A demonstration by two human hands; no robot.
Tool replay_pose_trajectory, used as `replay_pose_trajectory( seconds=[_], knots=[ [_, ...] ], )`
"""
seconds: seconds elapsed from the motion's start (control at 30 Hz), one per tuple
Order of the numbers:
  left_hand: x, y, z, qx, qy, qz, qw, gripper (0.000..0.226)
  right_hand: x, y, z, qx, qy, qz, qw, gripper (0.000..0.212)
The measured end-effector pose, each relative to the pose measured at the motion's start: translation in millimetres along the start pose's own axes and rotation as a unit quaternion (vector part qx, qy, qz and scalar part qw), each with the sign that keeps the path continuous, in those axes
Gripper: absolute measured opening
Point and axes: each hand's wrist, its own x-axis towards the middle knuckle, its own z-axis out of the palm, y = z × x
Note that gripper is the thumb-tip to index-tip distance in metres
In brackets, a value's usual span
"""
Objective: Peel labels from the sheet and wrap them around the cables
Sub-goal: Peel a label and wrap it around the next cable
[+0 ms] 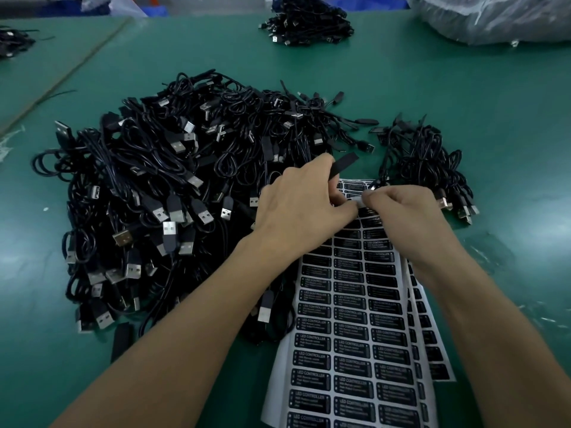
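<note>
A white sheet point(349, 350) of black "LED CONTROLLER" labels lies on the green table, with more sheets under it. My left hand point(296, 205) grips a flat black cable controller point(344, 163) that sticks out past its fingers, above the sheet's top end. My right hand point(408, 214) has curled fingers and pinches a small label point(362, 202) between thumb and forefinger, right at my left thumb. A big heap of black USB cables point(167, 193) lies to the left of my hands.
A smaller bunch of cables point(432, 168) lies right of the sheet. Another cable pile point(306, 20) sits at the far edge, a further one point(12, 41) at far left. A clear plastic bag point(494, 17) fills the far right corner.
</note>
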Motion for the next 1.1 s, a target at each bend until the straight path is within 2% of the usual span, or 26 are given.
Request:
replay_pose_trajectory(
  seconds=[0.07, 0.13, 0.23, 0.33, 0.77, 0.93, 1.1],
  knots=[
    [0.6, -0.6, 1.1, 0.004, 0.003, -0.002, 1.0, 0.036, 0.4, 1.5, 0.1, 0.001, -0.007, -0.003, 1.0, 0.024],
    [0.7, -1.4, 1.6, 0.012, 0.005, -0.003, 1.0, 0.034, 0.2, 2.7, 0.6, -0.007, -0.016, -0.014, 1.0, 0.03],
    [0.6, -1.5, 1.3, 0.004, 0.006, -0.004, 1.0, 0.034, 1.2, 3.6, 1.0, -0.002, -0.016, -0.022, 1.0, 0.02],
    [0.5, -0.5, 0.3, -0.002, 0.006, -0.008, 1.0, 0.034, 3.5, 6.2, -0.9, 0.021, -0.021, -0.015, 0.999, 0.027],
    [1.0, 0.6, -1.9, -0.023, -0.005, -0.025, 0.999, 0.036, 3.0, 3.8, -4.4, 0.099, -0.042, 0.012, 0.994, 0.021],
    [0.1, 1.1, -4.6, -0.023, 0.005, -0.022, 0.999, 0.032, 5.0, 10.3, -4.6, 0.031, -0.004, -0.003, 1.0, 0.016],
    [3.6, 1.7, -18.1, -0.124, -0.025, -0.051, 0.991, 0.026, 0.1, 13.6, -4.8, -0.12, 0.047, -0.081, 0.988, 0.006]
  ],
)
